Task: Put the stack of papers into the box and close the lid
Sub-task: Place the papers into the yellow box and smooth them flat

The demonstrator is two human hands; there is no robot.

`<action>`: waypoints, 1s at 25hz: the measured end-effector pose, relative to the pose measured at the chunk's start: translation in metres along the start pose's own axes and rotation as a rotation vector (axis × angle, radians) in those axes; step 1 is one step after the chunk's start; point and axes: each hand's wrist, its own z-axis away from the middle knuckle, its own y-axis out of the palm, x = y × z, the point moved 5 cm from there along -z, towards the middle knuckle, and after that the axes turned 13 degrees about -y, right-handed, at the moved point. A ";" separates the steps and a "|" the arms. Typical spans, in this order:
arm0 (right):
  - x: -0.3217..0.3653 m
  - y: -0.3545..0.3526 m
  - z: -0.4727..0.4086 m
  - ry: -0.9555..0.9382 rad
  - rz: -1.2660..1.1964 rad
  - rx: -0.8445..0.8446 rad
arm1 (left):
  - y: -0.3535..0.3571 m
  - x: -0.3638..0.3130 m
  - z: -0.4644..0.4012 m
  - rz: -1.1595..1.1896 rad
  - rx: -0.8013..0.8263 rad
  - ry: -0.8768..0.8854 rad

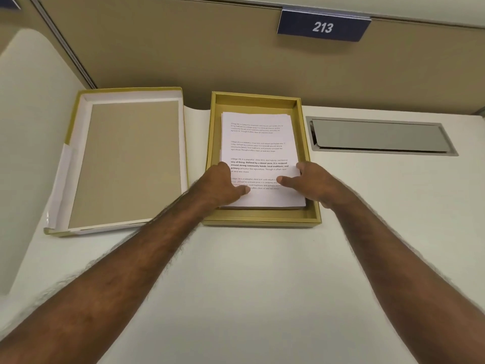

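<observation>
A stack of white printed papers point(258, 145) lies inside the shallow gold box point(311, 179) on the desk, its near end slightly raised over the box floor. My left hand point(223, 183) grips the stack's near left edge, thumb on top of the page. My right hand point(311, 183) holds the near right edge, thumb pressed on the top sheet. The box's lid point(126, 164) lies upside down to the left of the box, with its brown inside facing up and a white lining around the rim.
A metal cable flap point(380, 136) is set into the white desk point(249, 271) to the right of the box. A tan partition wall stands behind, carrying a blue sign reading 213 point(322, 27). The desk's edge curves away at far left.
</observation>
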 end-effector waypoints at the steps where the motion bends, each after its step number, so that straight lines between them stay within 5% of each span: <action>1: 0.004 0.003 0.001 -0.013 -0.004 -0.018 | 0.002 -0.002 0.000 0.060 0.003 0.006; 6: 0.023 0.005 -0.010 -0.029 -0.188 -0.169 | -0.003 -0.010 -0.010 0.357 -0.055 -0.020; 15: 0.020 0.002 -0.023 -0.061 -0.388 -0.279 | -0.020 -0.017 -0.037 0.525 -0.059 -0.112; 21: 0.025 0.000 -0.014 -0.049 -0.510 -0.220 | -0.026 -0.022 -0.033 0.527 -0.036 -0.109; 25: 0.021 0.006 0.008 -0.015 -0.413 -0.164 | -0.015 -0.010 -0.005 0.264 0.006 -0.102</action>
